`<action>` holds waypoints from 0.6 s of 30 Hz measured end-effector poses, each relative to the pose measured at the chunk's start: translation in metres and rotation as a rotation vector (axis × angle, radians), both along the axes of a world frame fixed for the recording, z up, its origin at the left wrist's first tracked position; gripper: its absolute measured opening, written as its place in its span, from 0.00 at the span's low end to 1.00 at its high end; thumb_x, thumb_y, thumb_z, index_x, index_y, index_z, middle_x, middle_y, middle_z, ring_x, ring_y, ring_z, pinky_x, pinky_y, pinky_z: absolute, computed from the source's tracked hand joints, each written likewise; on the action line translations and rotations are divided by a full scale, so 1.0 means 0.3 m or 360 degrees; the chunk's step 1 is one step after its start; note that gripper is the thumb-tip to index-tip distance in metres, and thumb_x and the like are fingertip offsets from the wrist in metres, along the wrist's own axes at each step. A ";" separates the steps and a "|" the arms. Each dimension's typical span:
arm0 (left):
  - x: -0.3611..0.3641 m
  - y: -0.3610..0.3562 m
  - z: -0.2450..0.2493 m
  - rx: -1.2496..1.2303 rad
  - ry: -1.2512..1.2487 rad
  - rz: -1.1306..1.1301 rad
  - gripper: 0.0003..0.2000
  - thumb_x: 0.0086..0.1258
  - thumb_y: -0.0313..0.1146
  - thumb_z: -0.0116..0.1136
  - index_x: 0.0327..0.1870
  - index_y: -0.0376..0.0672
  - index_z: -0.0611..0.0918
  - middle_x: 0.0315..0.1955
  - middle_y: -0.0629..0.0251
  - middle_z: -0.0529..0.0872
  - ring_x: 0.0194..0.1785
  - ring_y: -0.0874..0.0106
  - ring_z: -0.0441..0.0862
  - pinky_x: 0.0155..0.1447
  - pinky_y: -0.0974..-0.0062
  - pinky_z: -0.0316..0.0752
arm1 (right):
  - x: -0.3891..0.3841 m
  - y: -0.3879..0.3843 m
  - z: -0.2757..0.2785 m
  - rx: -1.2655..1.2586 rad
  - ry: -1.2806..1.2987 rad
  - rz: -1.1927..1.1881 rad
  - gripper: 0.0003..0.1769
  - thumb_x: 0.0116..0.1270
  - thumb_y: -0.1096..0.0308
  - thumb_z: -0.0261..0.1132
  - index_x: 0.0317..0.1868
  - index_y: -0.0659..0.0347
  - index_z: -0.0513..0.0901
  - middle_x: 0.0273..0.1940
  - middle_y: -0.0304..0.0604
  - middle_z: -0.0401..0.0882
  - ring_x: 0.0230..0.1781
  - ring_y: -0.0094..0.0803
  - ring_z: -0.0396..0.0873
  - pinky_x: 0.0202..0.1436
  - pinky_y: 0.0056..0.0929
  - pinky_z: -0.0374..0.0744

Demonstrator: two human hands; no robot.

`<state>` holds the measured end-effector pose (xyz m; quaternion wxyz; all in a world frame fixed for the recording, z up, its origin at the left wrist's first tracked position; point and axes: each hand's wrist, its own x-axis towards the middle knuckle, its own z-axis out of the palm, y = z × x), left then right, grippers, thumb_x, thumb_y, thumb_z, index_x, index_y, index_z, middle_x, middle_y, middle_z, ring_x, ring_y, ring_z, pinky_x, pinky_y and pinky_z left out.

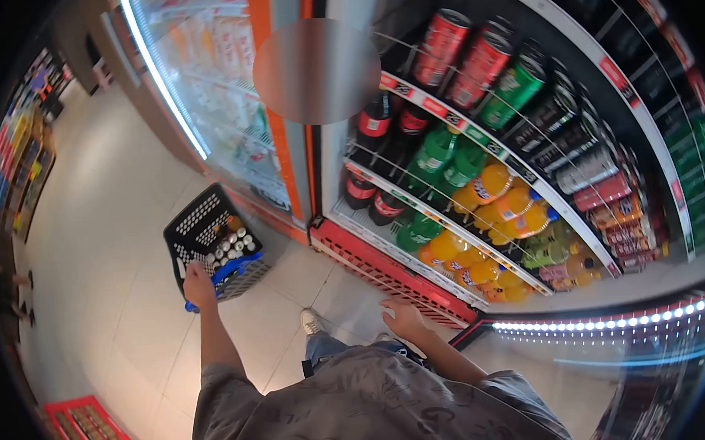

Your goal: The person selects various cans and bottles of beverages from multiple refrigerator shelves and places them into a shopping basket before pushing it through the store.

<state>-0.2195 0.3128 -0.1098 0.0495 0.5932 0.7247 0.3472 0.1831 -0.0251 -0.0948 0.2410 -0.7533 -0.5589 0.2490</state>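
My left hand point(199, 285) is over the near side of a black basket point(197, 216) with blue handles. Its fingers look drawn together, but what they hold, if anything, is too small to make out. Inside the basket lie several cans point(232, 246) with pale tops. My right hand point(404, 320) hangs in front of the fridge's red base grille point(394, 274), fingers apart and somewhat bent, nothing in it. Beyond it, an open fridge shows red cans point(442, 47), green bottles point(432, 155) and orange bottles point(483, 186) on its shelves.
The fridge door point(609, 323), edged with lights, stands open at the right. Another lit glass fridge point(205, 77) is behind the basket. Stocked shelves point(21, 160) line the far left, and a red display box point(94, 432) sits at the lower left.
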 end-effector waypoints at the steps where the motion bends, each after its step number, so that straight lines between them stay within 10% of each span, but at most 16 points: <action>1: -0.008 0.010 0.025 -0.0097 -0.0449 -0.0095 0.17 0.76 0.44 0.47 0.35 0.44 0.84 0.22 0.59 0.82 0.27 0.64 0.80 0.34 0.65 0.73 | 0.013 -0.033 0.009 0.0009 0.0044 -0.0096 0.17 0.62 0.64 0.67 0.51 0.57 0.83 0.46 0.49 0.85 0.46 0.47 0.83 0.51 0.42 0.80; 4: 0.013 -0.029 0.031 0.0157 -0.1237 -0.0274 0.20 0.82 0.47 0.40 0.42 0.40 0.79 0.24 0.72 0.74 0.28 0.81 0.71 0.30 0.82 0.65 | 0.045 -0.131 0.038 0.0012 0.0126 -0.0365 0.17 0.62 0.64 0.66 0.52 0.58 0.83 0.44 0.49 0.86 0.44 0.45 0.85 0.49 0.41 0.81; 10: 0.501 -0.465 -0.226 -0.0925 -0.1860 -0.0424 0.11 0.75 0.40 0.46 0.49 0.48 0.79 0.30 0.71 0.80 0.32 0.76 0.79 0.34 0.77 0.75 | 0.113 -0.248 0.079 -0.0019 0.0131 -0.0646 0.17 0.62 0.66 0.67 0.52 0.58 0.84 0.44 0.50 0.86 0.45 0.42 0.85 0.49 0.39 0.82; 18: 1.068 -0.764 -0.035 -0.1623 -0.0932 -0.2911 0.19 0.61 0.13 0.39 0.46 0.39 0.80 0.37 0.62 0.85 0.38 0.74 0.83 0.38 0.76 0.78 | 0.090 -0.438 0.359 0.0649 -0.0118 -0.1576 0.12 0.65 0.75 0.65 0.48 0.65 0.84 0.41 0.51 0.85 0.40 0.37 0.86 0.43 0.32 0.84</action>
